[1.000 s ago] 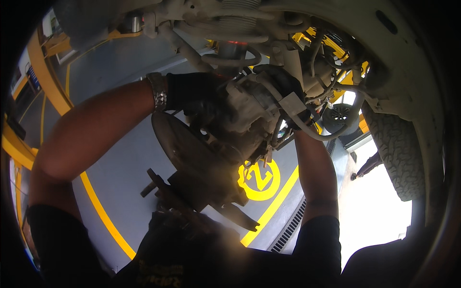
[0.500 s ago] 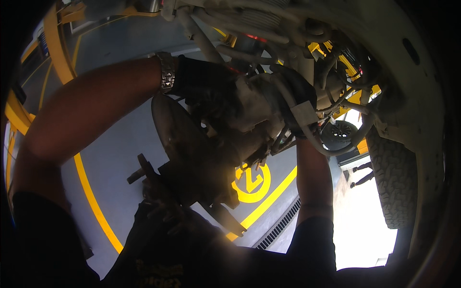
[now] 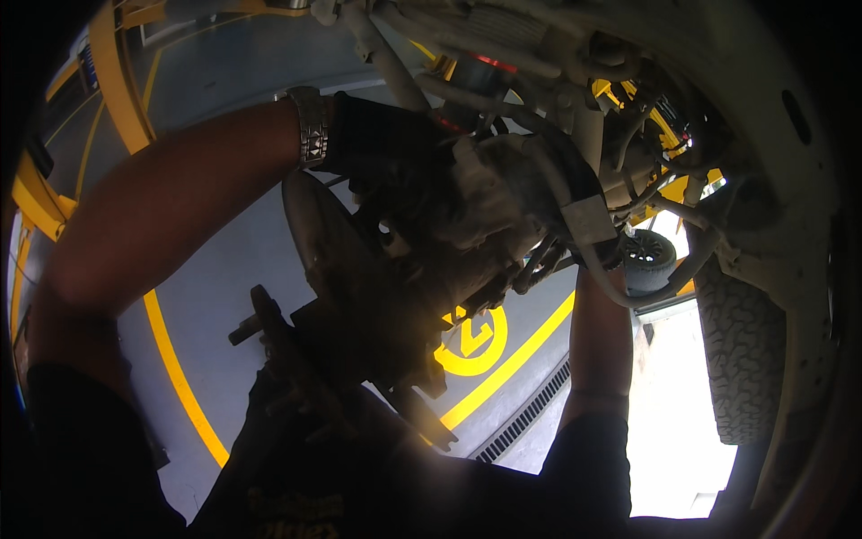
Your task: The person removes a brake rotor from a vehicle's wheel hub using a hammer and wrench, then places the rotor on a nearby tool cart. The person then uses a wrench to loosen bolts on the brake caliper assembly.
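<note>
Both my hands are in dark gloves, up among the parts under a raised vehicle. My left hand point(image 3: 395, 135), with a metal-band watch point(image 3: 312, 128) at the wrist, reaches over the back of a dusty metal hub assembly point(image 3: 476, 202). Its fingers are lost in shadow against the part. A round disc point(image 3: 310, 225), seen nearly edge-on, stands below that wrist. From below, my right hand point(image 3: 609, 254) comes up to the assembly's right side, mostly hidden behind a curved hose point(image 3: 558, 184) with a pale flat piece point(image 3: 588, 221) on it. Its fingers do not show.
A treaded tyre point(image 3: 741, 350) and pale body panel point(image 3: 790, 207) close in the right side. Dusty rods and hoses cross above. A yellow post point(image 3: 121, 81) stands at the far left. Below are a grey floor with yellow lines, a drain grate point(image 3: 525, 413) and a loose wheel point(image 3: 648, 256).
My right hand has moved slightly down and right, and less of its glove shows beside the hose. The view has shifted a little. My left hand stays against the assembly.
</note>
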